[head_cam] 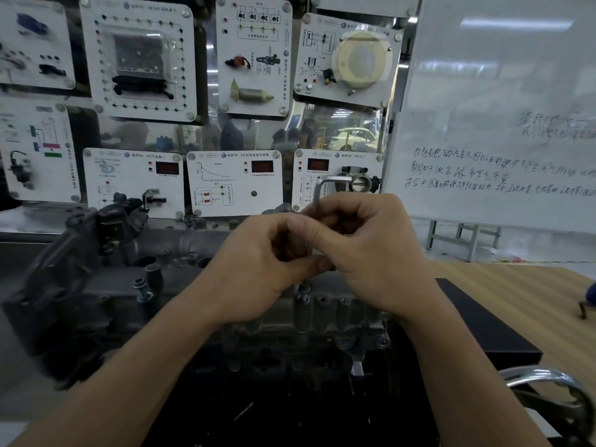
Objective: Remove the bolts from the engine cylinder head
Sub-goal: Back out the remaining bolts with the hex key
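The grey cast-metal engine cylinder head (200, 301) lies across the middle, on a flat black mat (483, 324) that spreads over the striped wooden desk (532, 301). Above the head's middle, the left hand (258, 269) and right hand (371, 250) meet, touching, both closed round a bent silver hex key (325, 185) whose short arm sticks out above them. A small steel bolt (303, 293) stands in the head just below the hands. Behind stands a wall of white training panels (232, 182); to its right, a whiteboard (496, 124). A curved chrome handle (548, 379) sits at the near right.
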`<state>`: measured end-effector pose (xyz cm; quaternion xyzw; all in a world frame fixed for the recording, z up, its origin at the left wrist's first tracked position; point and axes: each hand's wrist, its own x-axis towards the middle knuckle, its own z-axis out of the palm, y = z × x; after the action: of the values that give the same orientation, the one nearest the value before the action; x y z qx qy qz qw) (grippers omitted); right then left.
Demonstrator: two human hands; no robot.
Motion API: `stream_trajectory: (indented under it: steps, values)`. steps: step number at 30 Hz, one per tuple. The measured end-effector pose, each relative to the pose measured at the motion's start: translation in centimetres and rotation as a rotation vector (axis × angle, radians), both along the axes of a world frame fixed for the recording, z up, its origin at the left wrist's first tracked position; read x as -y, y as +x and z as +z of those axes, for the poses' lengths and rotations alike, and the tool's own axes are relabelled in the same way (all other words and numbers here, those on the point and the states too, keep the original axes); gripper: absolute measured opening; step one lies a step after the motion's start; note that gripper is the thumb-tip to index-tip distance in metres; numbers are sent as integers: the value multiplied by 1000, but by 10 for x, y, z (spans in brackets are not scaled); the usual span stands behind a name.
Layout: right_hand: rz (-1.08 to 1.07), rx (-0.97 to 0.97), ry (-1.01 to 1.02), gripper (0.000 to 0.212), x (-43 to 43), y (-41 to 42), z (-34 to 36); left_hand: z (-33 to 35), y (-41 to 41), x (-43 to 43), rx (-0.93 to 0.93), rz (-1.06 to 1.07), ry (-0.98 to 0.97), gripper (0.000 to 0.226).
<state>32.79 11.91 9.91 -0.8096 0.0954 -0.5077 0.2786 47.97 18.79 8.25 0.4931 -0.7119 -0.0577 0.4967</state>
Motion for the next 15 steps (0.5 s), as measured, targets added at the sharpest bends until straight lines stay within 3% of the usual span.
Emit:
stream_trajectory:
  steps: [2, 6, 11, 15]
  values:
    - [-27, 47, 28, 13, 0, 2, -1, 1, -3, 0, 33, 1, 38, 44]
    - [-9, -18, 22, 18, -3, 0, 1, 0, 2, 0, 105, -83, 184, 16]
    - [31, -183, 31, 23, -1, -2, 3, 4, 7, -3, 49, -105, 234, 17]
    - [-19, -23, -29, 18, -3, -2, 4, 3, 1, -2, -13, 8, 147, 12]
